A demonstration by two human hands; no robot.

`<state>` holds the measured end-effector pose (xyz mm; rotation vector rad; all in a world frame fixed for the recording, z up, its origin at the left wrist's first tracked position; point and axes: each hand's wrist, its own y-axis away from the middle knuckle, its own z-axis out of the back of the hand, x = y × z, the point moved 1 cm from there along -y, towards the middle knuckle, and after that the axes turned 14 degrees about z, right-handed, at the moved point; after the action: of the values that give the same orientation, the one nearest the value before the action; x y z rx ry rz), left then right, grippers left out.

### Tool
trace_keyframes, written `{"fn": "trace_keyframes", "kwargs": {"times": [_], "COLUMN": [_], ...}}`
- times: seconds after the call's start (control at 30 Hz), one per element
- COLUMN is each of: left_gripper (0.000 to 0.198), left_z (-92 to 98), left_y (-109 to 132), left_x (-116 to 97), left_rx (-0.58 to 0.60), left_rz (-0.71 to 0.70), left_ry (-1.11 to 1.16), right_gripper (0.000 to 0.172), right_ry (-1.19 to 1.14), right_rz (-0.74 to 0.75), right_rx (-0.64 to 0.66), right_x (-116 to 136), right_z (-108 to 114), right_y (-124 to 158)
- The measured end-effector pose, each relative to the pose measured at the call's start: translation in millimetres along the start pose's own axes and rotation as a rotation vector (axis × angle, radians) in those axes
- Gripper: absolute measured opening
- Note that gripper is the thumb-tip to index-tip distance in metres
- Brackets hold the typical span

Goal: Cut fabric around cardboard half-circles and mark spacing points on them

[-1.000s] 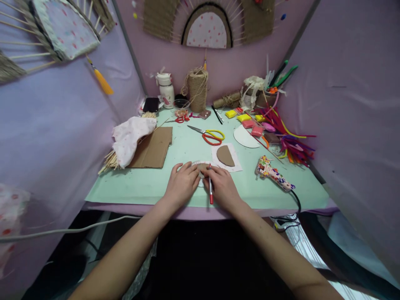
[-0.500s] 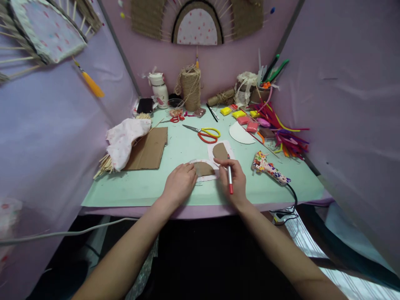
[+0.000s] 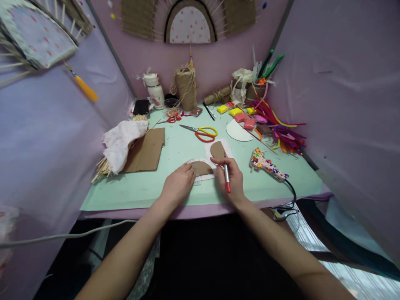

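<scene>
Lower centre: right hand (image 3: 235, 178) grips pen (image 3: 226, 174); left hand (image 3: 178, 182) at left end of front half-disc (image 3: 202, 168), can't tell if clamped. Loose hold could let it slide.

Apparently no legible text anywhere

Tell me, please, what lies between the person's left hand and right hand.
In the head view, a brown cardboard half-disc on a white backing piece lies between the left hand and the right hand.
</scene>
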<state>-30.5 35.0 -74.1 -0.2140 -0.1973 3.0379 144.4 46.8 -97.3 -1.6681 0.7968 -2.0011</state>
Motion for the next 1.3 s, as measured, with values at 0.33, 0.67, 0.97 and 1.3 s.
{"fn": "trace_keyframes", "kwargs": {"times": [0.33,0.67,0.97,1.3], "left_gripper": [0.028,0.03,0.028,0.028], "left_z": [-1.2,5.7,-0.9,-1.3], "left_y": [-2.6,-4.7,-4.4,-6.0], "left_x": [0.3,-2.4,4.9,11.0], "left_rx": [-0.021,0.051,0.057,0.056], "left_rz": [-0.059,-0.063,-0.066,-0.076], "left_ry": [0.051,-0.01,0.131,0.163], "right_gripper": [0.011,0.012,0.025,0.025], "right_ry": [0.035,0.066,0.012,0.059], "right_rz": [-0.022,-0.007,-0.021,0.092], "right_rx": [0.111,0.165,0.259,0.305], "right_x": [-4.0,-6.3,-1.7,-4.9], "right_z": [-1.0,-1.1,-2.2,-2.6], "right_y": [0.1,-1.1,-8.3,-9.8]}}
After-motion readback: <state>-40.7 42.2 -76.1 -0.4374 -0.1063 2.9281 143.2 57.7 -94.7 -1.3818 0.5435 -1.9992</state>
